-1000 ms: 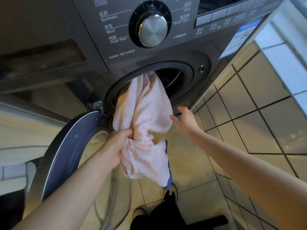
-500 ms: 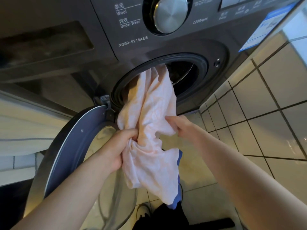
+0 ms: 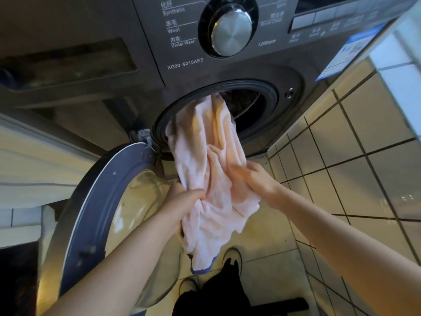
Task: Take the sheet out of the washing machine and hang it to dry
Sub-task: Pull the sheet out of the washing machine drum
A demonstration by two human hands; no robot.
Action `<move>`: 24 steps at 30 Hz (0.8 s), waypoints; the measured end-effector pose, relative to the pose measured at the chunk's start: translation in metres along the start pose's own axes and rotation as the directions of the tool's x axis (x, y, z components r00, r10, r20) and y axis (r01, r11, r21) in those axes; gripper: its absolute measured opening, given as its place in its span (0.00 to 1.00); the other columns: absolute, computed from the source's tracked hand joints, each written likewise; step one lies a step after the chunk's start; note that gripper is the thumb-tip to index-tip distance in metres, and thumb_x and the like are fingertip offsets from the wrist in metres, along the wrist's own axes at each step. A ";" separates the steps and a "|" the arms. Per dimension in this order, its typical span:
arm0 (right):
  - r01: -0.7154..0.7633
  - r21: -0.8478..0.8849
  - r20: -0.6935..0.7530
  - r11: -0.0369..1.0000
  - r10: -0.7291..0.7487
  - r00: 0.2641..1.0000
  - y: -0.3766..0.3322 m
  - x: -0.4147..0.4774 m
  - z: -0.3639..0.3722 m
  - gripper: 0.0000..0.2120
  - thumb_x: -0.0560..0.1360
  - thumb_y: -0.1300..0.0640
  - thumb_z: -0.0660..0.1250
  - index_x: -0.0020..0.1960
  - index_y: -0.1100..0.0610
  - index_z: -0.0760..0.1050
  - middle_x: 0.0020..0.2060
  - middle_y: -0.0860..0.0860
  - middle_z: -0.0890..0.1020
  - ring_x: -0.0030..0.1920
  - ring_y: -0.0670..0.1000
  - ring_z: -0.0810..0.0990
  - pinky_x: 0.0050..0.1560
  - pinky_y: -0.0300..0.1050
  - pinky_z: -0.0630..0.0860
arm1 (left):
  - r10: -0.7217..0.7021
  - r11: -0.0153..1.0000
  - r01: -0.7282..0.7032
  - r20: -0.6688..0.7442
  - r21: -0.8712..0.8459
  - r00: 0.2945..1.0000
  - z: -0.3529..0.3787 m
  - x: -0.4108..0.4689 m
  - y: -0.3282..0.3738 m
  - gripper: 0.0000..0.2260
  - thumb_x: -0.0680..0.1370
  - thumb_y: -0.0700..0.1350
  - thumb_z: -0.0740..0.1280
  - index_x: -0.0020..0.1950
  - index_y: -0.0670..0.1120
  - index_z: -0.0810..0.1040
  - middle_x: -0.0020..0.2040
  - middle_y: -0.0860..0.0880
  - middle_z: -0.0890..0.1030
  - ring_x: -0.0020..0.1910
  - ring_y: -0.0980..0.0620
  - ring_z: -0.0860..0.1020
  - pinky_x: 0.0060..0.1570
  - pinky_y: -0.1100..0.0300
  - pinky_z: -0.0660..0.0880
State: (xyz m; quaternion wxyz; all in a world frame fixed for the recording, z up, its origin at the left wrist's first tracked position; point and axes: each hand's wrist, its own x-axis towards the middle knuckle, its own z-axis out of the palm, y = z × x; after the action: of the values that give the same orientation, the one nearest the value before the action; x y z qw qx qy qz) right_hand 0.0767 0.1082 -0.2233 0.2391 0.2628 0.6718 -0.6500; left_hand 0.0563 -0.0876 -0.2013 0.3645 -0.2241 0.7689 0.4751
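– Tiled floor (image 3: 262, 281) underfoot, tiled wall (image 3: 376, 160) to the right, both pale with dark grout. Count of items?

– One grey washing machine (image 3: 114, 53), one door (image 3: 91, 213) swung open to the left, one silver dial (image 3: 231, 30), one blue sticker (image 3: 350, 53). One sheet (image 3: 211, 167). Two hands, and two shoes (image 3: 229, 254) below.

– Condition of sheet?

– Pale pink, crumpled and bunched, with blue trim (image 3: 202, 269) along the lowest edge. Trails out of the drum opening (image 3: 255, 110): upper end inside, lower end hanging above the floor.

– Grip?

– Fingers of left hand (image 3: 182, 201) curled tight round a bunch at mid-length. Fingers of right hand (image 3: 257, 179) just beside, closed on a fold at the sheet's right edge; slightly blurred.

– Rest of room?

– Pale surface (image 3: 34, 167) at left behind the door; cannot tell what kind.
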 end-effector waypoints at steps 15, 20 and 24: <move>0.312 -0.612 0.260 0.727 -0.188 0.947 0.035 -0.091 0.056 0.32 0.76 0.62 0.60 0.76 0.48 0.54 0.77 0.45 0.43 0.60 0.54 0.77 0.54 0.45 0.76 | -0.179 0.975 0.174 -0.028 -0.140 0.983 0.020 0.002 -0.007 0.24 0.63 0.55 0.77 0.53 0.44 0.78 0.44 0.46 0.85 0.42 0.46 0.83 0.43 0.54 0.78; 0.331 -0.309 0.092 0.892 -0.318 0.944 0.035 -0.086 0.046 0.21 0.76 0.66 0.59 0.65 0.50 0.73 0.66 0.41 0.73 0.51 0.43 0.80 0.52 0.37 0.76 | -0.139 0.976 0.115 -0.124 -0.187 0.983 0.013 0.009 -0.016 0.13 0.67 0.45 0.70 0.48 0.39 0.79 0.38 0.44 0.83 0.35 0.47 0.82 0.31 0.62 0.73; 0.246 -0.244 -0.175 0.938 -0.292 0.940 0.037 -0.058 0.028 0.13 0.77 0.59 0.63 0.61 0.49 0.71 0.52 0.42 0.79 0.46 0.47 0.81 0.46 0.43 0.79 | -0.099 0.971 0.077 -0.087 -0.226 0.991 0.006 0.008 -0.017 0.13 0.66 0.45 0.70 0.47 0.40 0.79 0.35 0.47 0.83 0.31 0.50 0.82 0.25 0.65 0.72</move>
State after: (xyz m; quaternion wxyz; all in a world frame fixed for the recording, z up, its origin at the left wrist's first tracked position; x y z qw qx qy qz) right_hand 0.1442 0.0781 -0.2136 0.1032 0.2067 0.7902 -0.5676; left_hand 0.0645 -0.0893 -0.2191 0.3200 -0.3201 0.7172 0.5298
